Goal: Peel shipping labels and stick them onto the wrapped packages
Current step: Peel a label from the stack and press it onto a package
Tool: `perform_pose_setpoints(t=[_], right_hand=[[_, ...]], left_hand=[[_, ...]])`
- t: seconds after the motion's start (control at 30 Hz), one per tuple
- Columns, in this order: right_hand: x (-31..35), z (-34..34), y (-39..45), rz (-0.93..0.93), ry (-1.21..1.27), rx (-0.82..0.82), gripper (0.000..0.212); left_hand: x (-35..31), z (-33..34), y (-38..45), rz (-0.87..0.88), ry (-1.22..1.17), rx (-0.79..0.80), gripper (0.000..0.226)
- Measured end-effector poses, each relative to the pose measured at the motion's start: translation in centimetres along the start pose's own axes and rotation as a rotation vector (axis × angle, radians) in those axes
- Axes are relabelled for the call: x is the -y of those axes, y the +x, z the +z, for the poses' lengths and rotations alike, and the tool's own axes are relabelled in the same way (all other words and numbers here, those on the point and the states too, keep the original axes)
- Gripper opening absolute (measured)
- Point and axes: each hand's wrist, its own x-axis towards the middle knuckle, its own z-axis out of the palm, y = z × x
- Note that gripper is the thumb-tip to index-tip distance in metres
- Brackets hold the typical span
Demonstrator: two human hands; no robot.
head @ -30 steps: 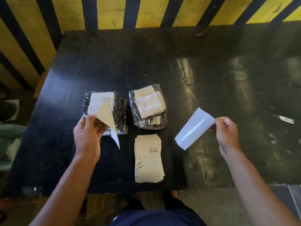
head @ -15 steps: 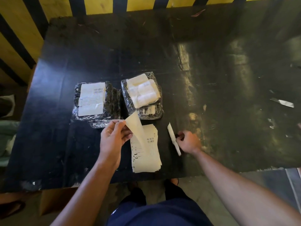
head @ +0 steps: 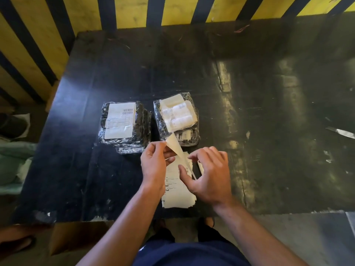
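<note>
Left hand [head: 153, 164] pinching cream paper label sheet [head: 173, 144] at centre frame, right hand [head: 208, 173] loosely spread, empty — best peeled slowly, flat, avoiding curl.

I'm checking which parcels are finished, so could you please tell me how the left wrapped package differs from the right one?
The left wrapped package carries a flat printed shipping label with barcodes on top; the right wrapped package shows only pale contents through its clear film, with no such label on top. The left one appears to lie on a second parcel, while the right one looks single. A curled sheet held by the left hand overlaps the right package's near edge; the left package is uncovered. Both are dark, film-wrapped, and on the black table.
</note>
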Motion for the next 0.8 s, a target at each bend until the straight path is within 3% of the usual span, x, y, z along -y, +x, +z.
perform_pose_setpoints(t=[0.23,0.33,0.4,0.5,0.6,0.7,0.8], right_hand=[[0.0,1.0,0.8,-0.021,-0.116,-0.036,0.009],[-0.2,0.5,1.2,0.055,-0.044,-0.010,0.012],[-0.8,-0.1,1.6,0.198,0.093,-0.008,0.015],[-2.2,-1.4,3.2,0.532,0.533,-0.011,0.013],[-3.3,-2.4,5.0,0.837,0.945,0.063,0.010],[-3.9,-2.5,6.4,0.929,1.075,0.168,0.018],[-3.8,-2.2,7.4,0.950,1.078,0.229,0.014]], left_hand=[[-0.4,0.2,-0.7,0.003,-0.041,0.025,0.016],[-0.8,0.0,-1.3,0.004,-0.091,0.047,0.036],[-1.0,-0.6,-0.9,0.027,-0.109,0.016,0.046],[-1.2,-2.0,0.6,0.057,0.055,-0.012,0.030],[-1.3,-3.0,1.8,-0.016,0.258,0.161,0.039],[-1.9,-2.8,2.0,-0.055,0.312,0.348,0.054],[-2.3,-2.4,2.7,-0.006,0.221,0.344,0.028]])
